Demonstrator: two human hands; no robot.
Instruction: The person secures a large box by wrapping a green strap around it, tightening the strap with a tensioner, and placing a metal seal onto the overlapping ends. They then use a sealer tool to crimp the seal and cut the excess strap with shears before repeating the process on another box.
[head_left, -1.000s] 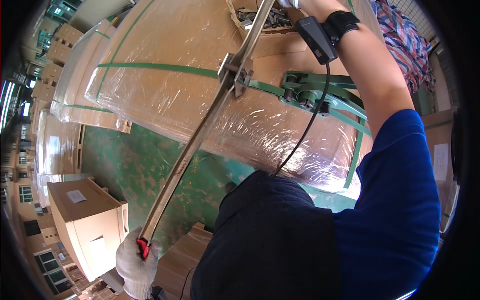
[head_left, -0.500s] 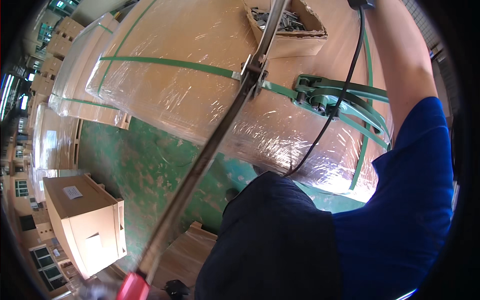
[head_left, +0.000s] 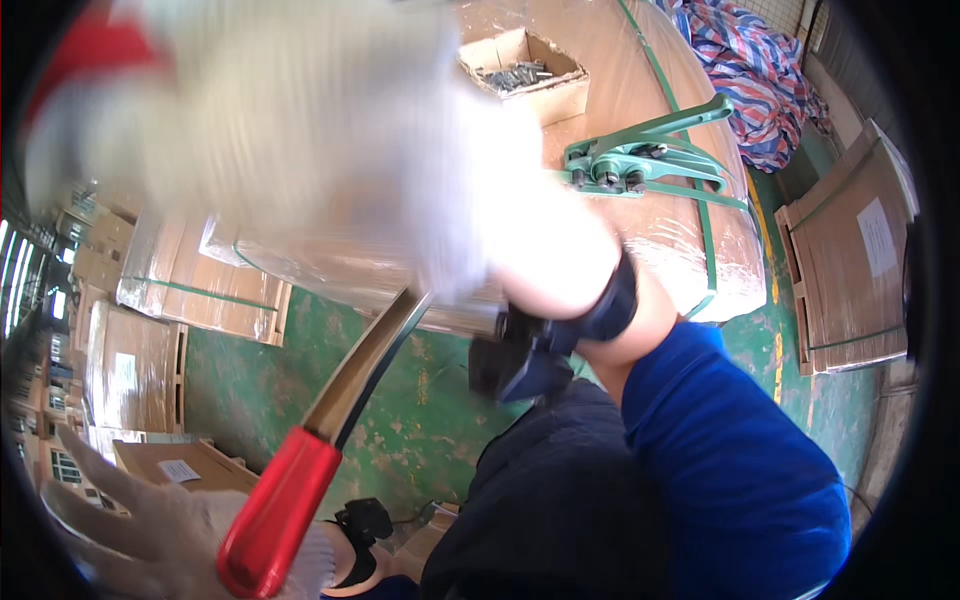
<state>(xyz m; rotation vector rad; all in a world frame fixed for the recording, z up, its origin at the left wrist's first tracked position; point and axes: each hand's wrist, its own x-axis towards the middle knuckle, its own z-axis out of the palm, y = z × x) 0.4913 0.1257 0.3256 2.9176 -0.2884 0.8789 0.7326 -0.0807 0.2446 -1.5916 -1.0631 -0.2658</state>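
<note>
My left hand [head_left: 165, 530], in a whitish glove, is at the lower left with its fingers spread. A red handle grip [head_left: 280, 510] passes in front of that palm. From the grip, a long metal tool arm [head_left: 365, 370] runs up until my right hand hides it. My right hand [head_left: 300, 130], gloved and smeared by motion, fills the upper left. Beside its fingers shows a red piece [head_left: 95, 60], blurred; whether they grip it is unclear. A green strapping tensioner [head_left: 640, 165] lies on the film-wrapped carton load [head_left: 680, 260], right of my right hand.
An open cardboard box [head_left: 555, 100] of small metal pieces stands on the load. Green straps [head_left: 708, 240] cross it. Wrapped pallets stand left [head_left: 200, 290] and right [head_left: 850, 250]. A striped sheet bundle [head_left: 755, 90] lies at the far right. The floor [head_left: 400, 400] is green.
My right hand has swung from the upper right to the upper left, across the tool. My left hand has come into view with fingers spread. The view has shifted to the right.
</note>
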